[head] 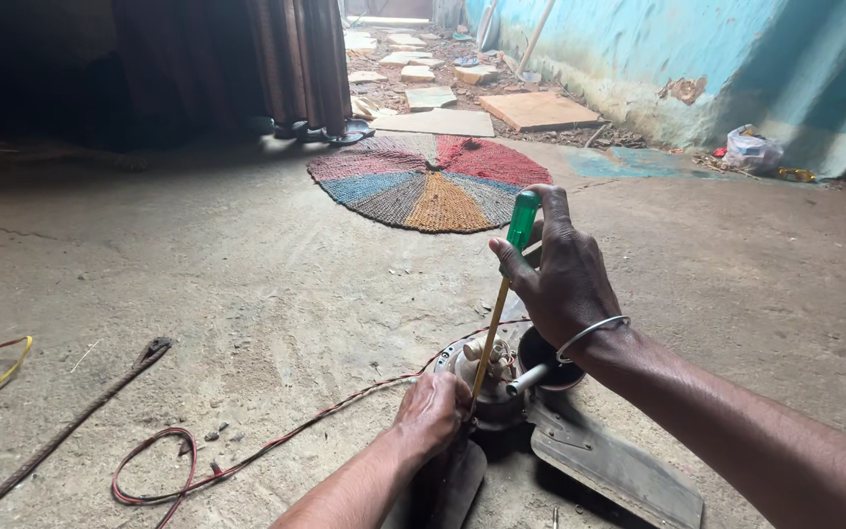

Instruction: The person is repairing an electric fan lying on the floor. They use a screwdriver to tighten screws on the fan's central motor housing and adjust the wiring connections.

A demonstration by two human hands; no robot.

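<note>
My right hand (562,276) grips the green handle of a screwdriver (519,223), held upright with its yellow shaft slanting down into a ceiling fan motor hub (497,370) lying on the concrete floor. My left hand (433,411) presses on the near side of the hub, close to the shaft's tip. Grey fan blades (619,468) stick out from the hub toward me. A metal bangle sits on my right wrist.
A red twisted wire (247,453) runs left from the motor and loops on the floor. A dark rope (70,423) lies at the left. A round multicoloured woven mat (428,181) lies ahead. The blue wall (697,49) rises at the right, with stone slabs and rubble behind.
</note>
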